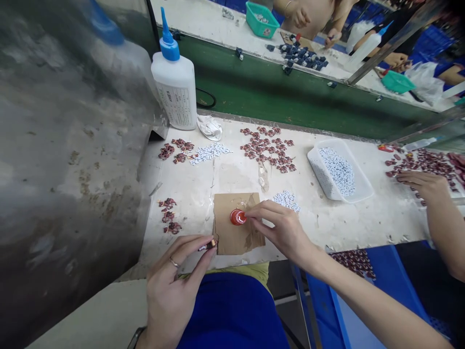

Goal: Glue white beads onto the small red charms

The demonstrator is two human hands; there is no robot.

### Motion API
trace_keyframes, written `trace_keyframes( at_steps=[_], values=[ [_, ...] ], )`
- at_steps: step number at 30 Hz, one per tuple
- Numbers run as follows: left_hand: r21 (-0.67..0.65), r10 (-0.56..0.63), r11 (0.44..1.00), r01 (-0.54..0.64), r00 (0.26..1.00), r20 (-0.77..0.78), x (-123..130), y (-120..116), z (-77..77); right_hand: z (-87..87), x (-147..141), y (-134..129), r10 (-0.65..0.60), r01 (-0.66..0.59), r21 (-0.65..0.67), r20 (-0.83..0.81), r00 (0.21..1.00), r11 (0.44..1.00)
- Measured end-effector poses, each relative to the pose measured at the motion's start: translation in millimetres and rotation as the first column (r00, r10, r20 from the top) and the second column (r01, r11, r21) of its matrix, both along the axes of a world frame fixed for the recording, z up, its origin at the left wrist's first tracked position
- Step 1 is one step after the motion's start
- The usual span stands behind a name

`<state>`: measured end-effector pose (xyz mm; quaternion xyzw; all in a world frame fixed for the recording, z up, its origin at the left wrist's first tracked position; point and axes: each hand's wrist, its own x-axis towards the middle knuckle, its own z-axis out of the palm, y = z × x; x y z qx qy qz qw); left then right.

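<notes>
My left hand (172,286) pinches a small dark brown figurine (208,245) with a yellowish tip, just off the left edge of a cardboard piece (225,242). On that cardboard sits a small red cap (238,217) with a glossy, wet-looking inside. The fingertips of my right hand (285,228) are pressed together at the cap's right rim; whatever is between them is too small or hidden to make out. A pile of tiny white-and-blue pieces (286,199) lies behind my right hand. Several brown figurines (169,215) stand in a short column to the left.
More brown figurines (267,148) and loose white pieces (212,152) lie at the back. A glue bottle (176,92) stands beside a metal panel (83,145). At right are a plastic tub (358,191) of white pieces and a co-worker's hand (426,186). A green partition (247,92) runs behind.
</notes>
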<state>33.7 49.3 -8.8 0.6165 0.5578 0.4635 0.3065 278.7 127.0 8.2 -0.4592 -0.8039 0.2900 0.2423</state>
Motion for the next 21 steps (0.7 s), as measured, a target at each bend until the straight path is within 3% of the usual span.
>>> trace_keyframes(
  at_steps=[6, 15, 21],
  values=[
    [-0.011, 0.019, 1.0, -0.019, 1.0, -0.01, 3, 3, 4.6, 0.8, 0, -1, -0.031, 0.031, -0.005, -0.034, 0.999, 1.0],
    [0.063, -0.051, 0.997, 0.049, 0.998, 0.032, 19, 6, 20.8, 36.5, -21, -27, -0.081, 0.018, -0.169, -0.371, 0.925, 0.985],
    [0.051, -0.067, 0.997, 0.064, 0.996, 0.065, 23, 5, 21.5, 41.3, -27, -35, -0.06, -0.035, -0.214, -0.421, 0.905, 0.976]
  ],
)
